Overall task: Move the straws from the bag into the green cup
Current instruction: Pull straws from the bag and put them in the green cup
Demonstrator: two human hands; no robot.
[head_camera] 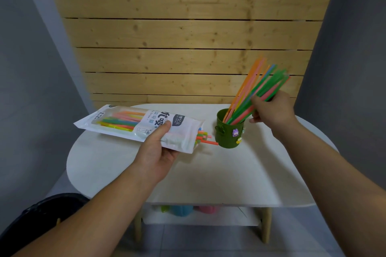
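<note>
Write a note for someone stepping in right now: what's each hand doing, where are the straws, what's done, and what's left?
The left hand holds the bag low over the table, thumb on top, with its open end towards the cup.
The right hand grips a bunch of straws whose lower ends are in the cup.
Done: that bunch is out of the bag and partly in the cup.
Left: let go of the bunch, then move the other straws from the bag. A few poke out of its open end beside the cup.

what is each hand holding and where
Left hand grips the straw bag near its open end, thumb on top. Right hand grips the bundle of straws around its middle, lower ends in the green cup.
</note>
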